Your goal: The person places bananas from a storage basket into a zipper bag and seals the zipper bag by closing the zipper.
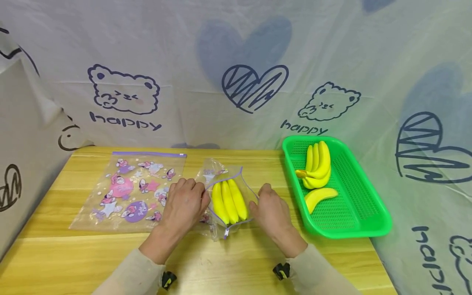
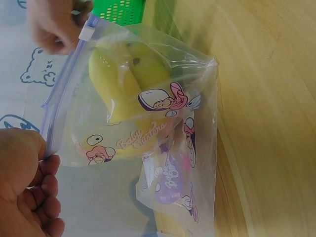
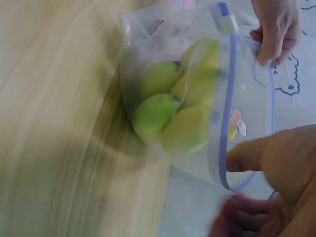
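the head view, looking down into the mouth of a clear zip bag (image 2: 163, 136), shows three bananas (image 1: 228, 201) lying side by side inside; the bag sits on the wooden table (image 1: 221, 270), between the two hands. the left hand (image 1: 186, 200) is at its left side, and the left wrist view shows what the head view hides: thumb and forefinger pinch the purple rim, the other fingers curled. the right hand (image 1: 271, 211) is at the right side. the right wrist view puts its thumb against the rim, the other fingers bent and blurred beyond; i cannot tell whether they clamp the plastic. that view also shows the bananas' dark tips through the film, and both wrist views show the white slider (image 2: 87, 33) at the near end of the zip.

only the head view takes in the whole green basket (image 1: 363, 192) on the right, with a bunch of bananas (image 1: 318, 164) and, nearer, a single banana (image 1: 320, 198) in it, and all of a flat printed bag (image 1: 138, 188) on the left.

the cloth (image 1: 195, 110) behind reads "happy" several times. the upright bag has pink lettering in the left wrist view: "baby", then a second word i cannot make out.
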`<state>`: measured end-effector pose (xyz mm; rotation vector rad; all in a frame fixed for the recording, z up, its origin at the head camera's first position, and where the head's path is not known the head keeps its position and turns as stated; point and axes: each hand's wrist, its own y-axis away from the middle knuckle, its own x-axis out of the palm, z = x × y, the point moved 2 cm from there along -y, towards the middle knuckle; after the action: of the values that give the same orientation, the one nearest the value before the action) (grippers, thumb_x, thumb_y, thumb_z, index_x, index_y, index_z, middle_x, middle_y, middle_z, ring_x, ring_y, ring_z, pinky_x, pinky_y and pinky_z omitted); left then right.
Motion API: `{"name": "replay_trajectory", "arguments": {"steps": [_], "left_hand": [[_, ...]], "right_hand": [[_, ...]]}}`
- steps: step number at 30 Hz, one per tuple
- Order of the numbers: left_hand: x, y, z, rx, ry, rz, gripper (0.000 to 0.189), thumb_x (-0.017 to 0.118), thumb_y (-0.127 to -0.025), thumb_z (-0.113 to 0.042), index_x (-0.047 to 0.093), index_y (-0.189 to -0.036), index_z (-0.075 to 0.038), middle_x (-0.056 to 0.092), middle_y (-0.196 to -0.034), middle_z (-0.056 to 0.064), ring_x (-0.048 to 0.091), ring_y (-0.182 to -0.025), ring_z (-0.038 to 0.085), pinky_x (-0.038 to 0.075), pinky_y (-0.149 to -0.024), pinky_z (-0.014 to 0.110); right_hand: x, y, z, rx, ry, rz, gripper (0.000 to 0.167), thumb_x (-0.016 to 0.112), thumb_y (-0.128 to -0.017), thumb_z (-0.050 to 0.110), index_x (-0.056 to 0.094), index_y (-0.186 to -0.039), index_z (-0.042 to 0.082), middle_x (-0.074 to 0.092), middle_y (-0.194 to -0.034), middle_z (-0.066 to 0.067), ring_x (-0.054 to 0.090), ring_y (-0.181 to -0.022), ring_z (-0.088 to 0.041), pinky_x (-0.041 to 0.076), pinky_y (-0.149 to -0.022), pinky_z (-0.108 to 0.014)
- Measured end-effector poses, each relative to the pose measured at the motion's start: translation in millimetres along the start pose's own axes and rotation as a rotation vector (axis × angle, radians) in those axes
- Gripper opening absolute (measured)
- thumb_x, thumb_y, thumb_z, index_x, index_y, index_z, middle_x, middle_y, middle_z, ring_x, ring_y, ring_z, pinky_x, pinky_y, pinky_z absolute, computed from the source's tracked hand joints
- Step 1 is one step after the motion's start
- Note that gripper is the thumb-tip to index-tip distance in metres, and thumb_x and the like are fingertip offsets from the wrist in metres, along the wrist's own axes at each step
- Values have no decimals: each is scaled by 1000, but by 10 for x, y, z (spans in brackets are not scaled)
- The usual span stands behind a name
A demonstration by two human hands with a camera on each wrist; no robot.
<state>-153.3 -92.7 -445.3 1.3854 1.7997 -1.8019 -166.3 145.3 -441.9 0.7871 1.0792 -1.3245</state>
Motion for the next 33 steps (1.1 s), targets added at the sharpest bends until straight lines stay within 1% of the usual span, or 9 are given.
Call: {"name": "replay_trajectory", "arguments": {"steps": [3, 5, 7, 10, 14, 19, 27, 31, 33], "left_hand": [[-17, -13, -19, -28, -2, 49, 29, 62, -96, -11, 56, -68, -8, 46, -65, 3, 45, -66, 28, 37, -64, 38], [-42, -30, -40, -40, 4, 70, 32, 62, -97, -11, 53, -66, -10, 44, -64, 2, 44, -65, 27, 36, -63, 37], [-81, -59, -71, -41, 22, 69, 33, 60, -97, -11, 52, -65, -10, 43, -63, 1, 44, -64, 27, 35, -62, 36], [-179, -131, -132, -45, 72, 42, 32, 59, -97, -10, 52, -65, -10, 43, -62, 1, 43, -63, 26, 36, -62, 35], [-315, -242, -206, -51, 138, -14, 29, 59, -94, -6, 51, -65, -10, 42, -61, 0, 41, -62, 24, 36, -63, 34], [-380, -316, -253, -61, 173, -36, 30, 58, -91, -4, 47, -64, -12, 38, -60, -2, 38, -60, 22, 33, -62, 31], [-416, -358, -281, -118, 212, 4, 32, 60, -94, -6, 49, -65, -12, 41, -62, -1, 40, -64, 22, 35, -64, 32], [-410, -383, -291, -148, 225, 44, 32, 60, -96, -8, 49, -66, -12, 42, -62, 0, 42, -65, 22, 35, -66, 33], [-399, -389, -297, -159, 235, 68, 32, 59, -96, -7, 49, -66, -12, 43, -62, 0, 42, -65, 22, 35, -67, 33]], "right_hand": [[3, -4, -42, 7, -7, 46, 16, 69, -96, 14, 59, -89, 3, 58, -68, -7, 52, -54, -20, 44, -49, -35], [-20, -14, -45, -6, -42, 22, 12, 66, -97, 9, 62, -87, 3, 59, -66, -7, 51, -53, -19, 43, -49, -33], [-67, -34, -34, -27, -77, -42, 11, 65, -96, 6, 63, -86, 2, 61, -67, -7, 51, -52, -18, 44, -49, -31], [-191, -68, 7, -55, -110, -130, 11, 66, -96, 6, 66, -87, 0, 64, -69, -9, 52, -54, -19, 45, -50, -31], [-354, -105, 86, -114, -116, -197, 14, 66, -98, 10, 71, -89, -1, 66, -73, -10, 55, -57, -19, 47, -52, -32], [-448, -113, 159, -168, -92, -263, 16, 67, -99, 10, 76, -92, -1, 69, -78, -11, 57, -59, -18, 49, -53, -32], [-466, -138, 189, -185, -46, -279, 15, 69, -98, 9, 75, -87, 0, 68, -77, -11, 59, -59, -21, 53, -55, -36], [-438, -155, 193, -180, -33, -252, 15, 69, -99, 10, 74, -88, 0, 69, -79, -12, 62, -61, -23, 54, -57, -38], [-417, -155, 192, -186, -11, -267, 13, 70, -98, 10, 74, -91, 0, 69, -81, -13, 64, -62, -25, 55, -57, -39]]}}
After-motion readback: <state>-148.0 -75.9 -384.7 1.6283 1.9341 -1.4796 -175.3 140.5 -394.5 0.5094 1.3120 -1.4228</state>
